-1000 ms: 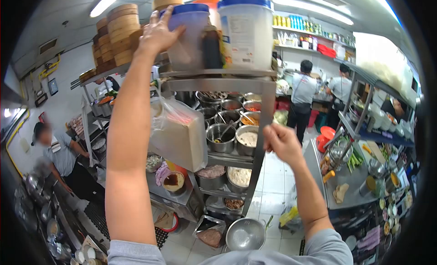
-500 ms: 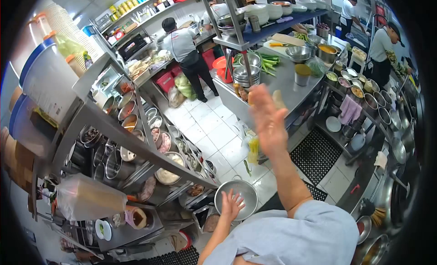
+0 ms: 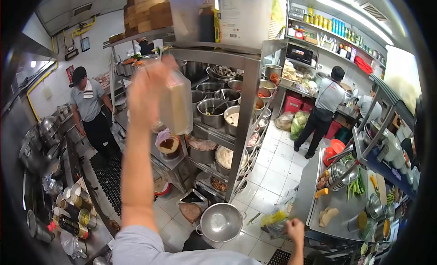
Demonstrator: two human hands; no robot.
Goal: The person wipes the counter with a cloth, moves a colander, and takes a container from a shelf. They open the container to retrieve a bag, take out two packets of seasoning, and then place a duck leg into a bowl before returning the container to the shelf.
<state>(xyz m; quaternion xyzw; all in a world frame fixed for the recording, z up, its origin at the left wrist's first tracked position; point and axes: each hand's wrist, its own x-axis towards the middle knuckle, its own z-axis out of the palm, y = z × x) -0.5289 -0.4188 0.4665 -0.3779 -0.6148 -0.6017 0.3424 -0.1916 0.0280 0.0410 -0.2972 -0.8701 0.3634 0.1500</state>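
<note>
My left hand (image 3: 148, 89), smeared by motion, is raised high at the left centre with its fingers stretched out; it appears empty. It passes in front of a wrapped block-shaped bundle (image 3: 180, 103) hanging by the metal rack. Low on the right, my right hand (image 3: 296, 229) is closed, with nothing visible in it. Just left of this hand, a clear plastic bag with yellow contents (image 3: 275, 218) is by the steel counter's corner. A metal colander (image 3: 221, 221) stands low between my arms, touched by neither hand.
The steel rack (image 3: 246, 114) carries many pots. To the right are a steel counter (image 3: 314, 185) with green vegetables (image 3: 356, 185) and an orange-handled tool (image 3: 321, 192). One person (image 3: 88, 105) stands at the left, another (image 3: 324, 103) at the back right. Bottles and jars line the left counter.
The view has swung to the left. My left hand has gone from low beside the colander to raised high. My right hand has dropped from its raised, open position and closed.
</note>
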